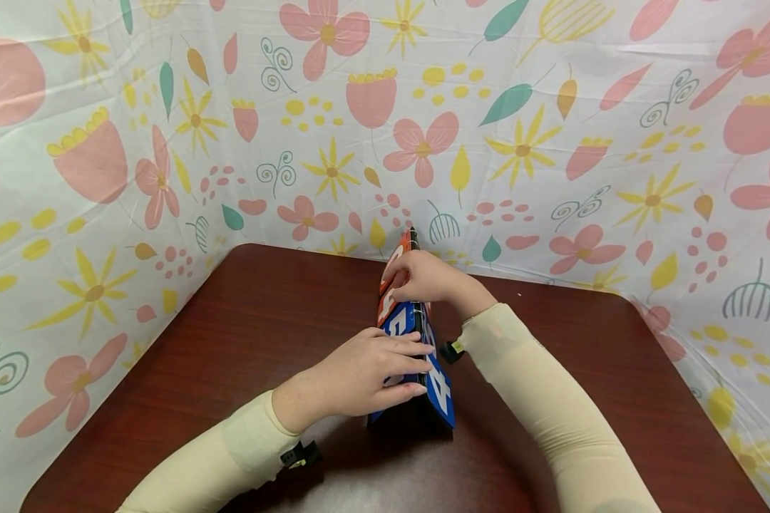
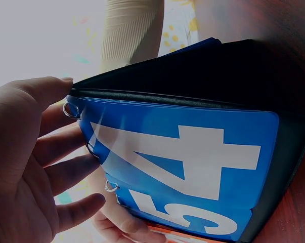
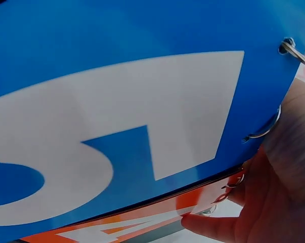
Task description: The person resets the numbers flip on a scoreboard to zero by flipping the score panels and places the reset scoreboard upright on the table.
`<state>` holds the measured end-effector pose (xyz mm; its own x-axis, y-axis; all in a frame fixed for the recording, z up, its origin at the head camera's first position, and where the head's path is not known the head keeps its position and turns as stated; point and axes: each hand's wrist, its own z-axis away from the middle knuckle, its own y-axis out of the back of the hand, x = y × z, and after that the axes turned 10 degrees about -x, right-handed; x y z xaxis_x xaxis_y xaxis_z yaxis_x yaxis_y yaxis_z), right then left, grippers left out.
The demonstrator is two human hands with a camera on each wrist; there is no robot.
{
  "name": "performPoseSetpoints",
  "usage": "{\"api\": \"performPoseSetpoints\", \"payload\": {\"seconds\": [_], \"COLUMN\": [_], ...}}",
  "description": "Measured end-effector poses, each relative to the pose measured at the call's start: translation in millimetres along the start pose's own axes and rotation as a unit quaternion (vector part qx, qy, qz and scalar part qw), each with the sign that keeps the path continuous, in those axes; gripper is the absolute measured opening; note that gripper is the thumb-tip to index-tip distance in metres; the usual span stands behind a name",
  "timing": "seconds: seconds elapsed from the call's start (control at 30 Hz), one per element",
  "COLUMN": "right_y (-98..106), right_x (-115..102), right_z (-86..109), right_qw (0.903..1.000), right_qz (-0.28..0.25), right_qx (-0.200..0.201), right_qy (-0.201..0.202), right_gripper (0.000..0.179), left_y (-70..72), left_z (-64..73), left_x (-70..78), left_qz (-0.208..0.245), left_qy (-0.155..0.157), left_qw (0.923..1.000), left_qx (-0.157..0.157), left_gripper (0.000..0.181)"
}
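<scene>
The card stand point(image 1: 398, 320) already stands tented at the frame's centre, yet handling seems unfinished: the left hand point(image 1: 366, 370) rests straight fingers on its ridge point(image 1: 418, 319), the right hand point(image 1: 426, 276) curls by orange cards point(image 1: 385, 305), whether pinching cannot be told

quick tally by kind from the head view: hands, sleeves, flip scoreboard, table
Hands: 2 (left hand, right hand)
Sleeves: 2 (left sleeve, right sleeve)
Flip scoreboard: 1
Table: 1
Total: 6

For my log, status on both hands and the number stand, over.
Left hand along ridge. Right hand at orange cards. Number stand tented on table. Nothing visibly blocking.
</scene>
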<state>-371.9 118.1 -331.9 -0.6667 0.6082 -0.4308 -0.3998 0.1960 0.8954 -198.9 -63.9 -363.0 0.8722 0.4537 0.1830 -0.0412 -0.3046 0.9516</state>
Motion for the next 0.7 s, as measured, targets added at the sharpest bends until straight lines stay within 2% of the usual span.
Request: {"api": "performPoseSetpoints", "payload": {"seconds": [0.43, 0.57, 0.7], "right_y": [-7.9, -11.6, -17.1], "right_x": [5.6, 7.3, 10.9], "right_z": [1.2, 3.8, 8.7], "right_qw": [0.9985, 0.9962, 0.9903], "right_qz": [-0.012, -0.045, -0.097], "right_qx": [0.041, 0.062, 0.092], "right_qy": [0.035, 0.042, 0.038], "right_gripper": [0.022, 0.023, 0.033], "left_y": [-0.1, 0.4, 0.7], "left_z": [-0.3, -0.2, -0.6], "left_x": [0.4, 0.6, 1.0], "left_qz": [0.000, 0.004, 0.006], "left_qy": [0.001, 0.005, 0.007], "left_qw": [1.0000, 0.9999, 0.9999], "left_qx": [-0.002, -0.009, -0.013], "left_gripper": [0.035, 0.036, 0.037]}}
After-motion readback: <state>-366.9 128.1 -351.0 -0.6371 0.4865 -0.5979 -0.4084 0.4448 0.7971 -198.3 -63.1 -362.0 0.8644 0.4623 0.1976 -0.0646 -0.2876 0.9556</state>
